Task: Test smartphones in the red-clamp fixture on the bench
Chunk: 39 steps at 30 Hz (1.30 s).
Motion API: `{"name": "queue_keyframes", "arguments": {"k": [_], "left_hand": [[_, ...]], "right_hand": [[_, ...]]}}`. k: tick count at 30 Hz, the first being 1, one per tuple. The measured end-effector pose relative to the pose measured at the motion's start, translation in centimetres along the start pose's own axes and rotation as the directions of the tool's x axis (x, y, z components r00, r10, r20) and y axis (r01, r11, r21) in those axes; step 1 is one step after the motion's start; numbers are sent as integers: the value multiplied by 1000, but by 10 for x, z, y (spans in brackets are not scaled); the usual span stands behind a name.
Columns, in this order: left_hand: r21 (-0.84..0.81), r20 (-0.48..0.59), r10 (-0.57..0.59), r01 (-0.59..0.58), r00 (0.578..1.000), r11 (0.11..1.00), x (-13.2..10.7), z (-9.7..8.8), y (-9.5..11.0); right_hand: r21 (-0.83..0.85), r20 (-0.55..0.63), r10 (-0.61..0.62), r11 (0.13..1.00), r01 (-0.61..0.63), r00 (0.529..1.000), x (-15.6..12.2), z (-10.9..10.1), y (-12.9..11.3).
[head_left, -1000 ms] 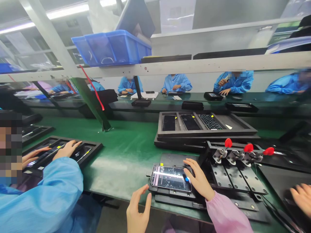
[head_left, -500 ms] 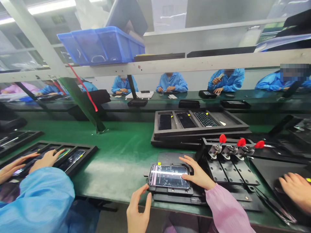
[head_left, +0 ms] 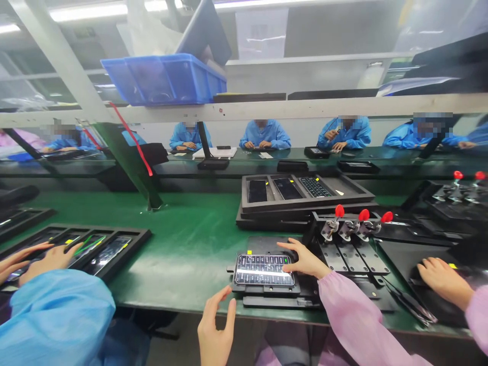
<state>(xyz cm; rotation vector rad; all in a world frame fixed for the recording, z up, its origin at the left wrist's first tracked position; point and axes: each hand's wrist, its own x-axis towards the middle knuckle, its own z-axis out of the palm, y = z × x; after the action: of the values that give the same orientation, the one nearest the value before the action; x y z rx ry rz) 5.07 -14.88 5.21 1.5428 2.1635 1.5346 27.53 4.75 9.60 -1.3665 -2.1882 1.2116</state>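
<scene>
A phone screen (head_left: 263, 275) lies face up in a black fixture (head_left: 267, 290) near the table's front edge. It is lit with a grid of small boxes, one of them green, and carries a pale glare band. My right hand (head_left: 307, 262) reaches over from the right, fingers spread, with the thumb at the screen's right end. Whether the thumb presses the glass I cannot tell. Off the fixture's lower left corner is my left hand (head_left: 216, 325), thumb and forefinger apart, holding nothing. A yellow tab (head_left: 249, 252) sticks up at the screen's upper left.
Right of the fixture stands a clamp jig (head_left: 354, 254) with red-knobbed levers. Behind it, stacked black trays (head_left: 305, 203) hold screens. Tweezers (head_left: 414, 305) lie at right. Co-workers' hands work at a left tray (head_left: 139, 239) and at far right. A green post (head_left: 129, 168) rises left.
The screen went from a mostly dark picture with a light left strip to a grid of boxes. My hands stay nearly in place. The view has turned slightly right.
</scene>
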Motion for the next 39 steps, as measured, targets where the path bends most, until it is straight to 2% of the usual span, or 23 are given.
{"name": "queue_keyframes", "arguments": {"k": [4,8,11,13,15,17,19,24,29,34,37,39], "left_hand": [[1,-2,-6,6,1000,1000,-3,-7,-5],[1,-28,-28,28,999,1000,-4,-13,-10],[16,-48,-53,53,997,998,-5,-16,-11],[23,-56,-59,60,997,998,-6,-19,-12],[28,-61,-61,62,996,998,-7,-21,-14],[34,-70,-63,66,996,997,-8,-25,-15],[40,-81,-62,65,995,997,-7,-28,-15],[8,-85,-17,18,996,1000,3,-33,-12],[-30,-92,32,-35,995,999,17,-34,-9],[-78,-104,7,-15,995,997,27,-36,-14],[-194,-109,-58,36,992,980,43,-34,-15],[-328,-83,-125,92,989,940,65,-27,-10]], "right_hand": [[-4,-48,-68,998,67,997,0,-1,-5],[-22,-100,-212,977,211,972,1,3,-27],[-58,-23,-301,952,299,953,2,14,-43],[-109,103,-328,935,339,939,4,25,-51],[-244,246,-313,896,371,917,5,36,-55],[-390,329,-274,832,394,904,5,44,-60],[-467,337,-255,791,396,906,7,50,-65],[-528,327,-199,772,353,924,17,55,-79],[-576,368,-184,724,379,912,28,52,-90],[-622,344,-272,651,435,899,22,49,-103],[-632,281,-357,630,452,891,16,29,-123],[-633,208,-424,628,452,881,12,1,-145]]}}
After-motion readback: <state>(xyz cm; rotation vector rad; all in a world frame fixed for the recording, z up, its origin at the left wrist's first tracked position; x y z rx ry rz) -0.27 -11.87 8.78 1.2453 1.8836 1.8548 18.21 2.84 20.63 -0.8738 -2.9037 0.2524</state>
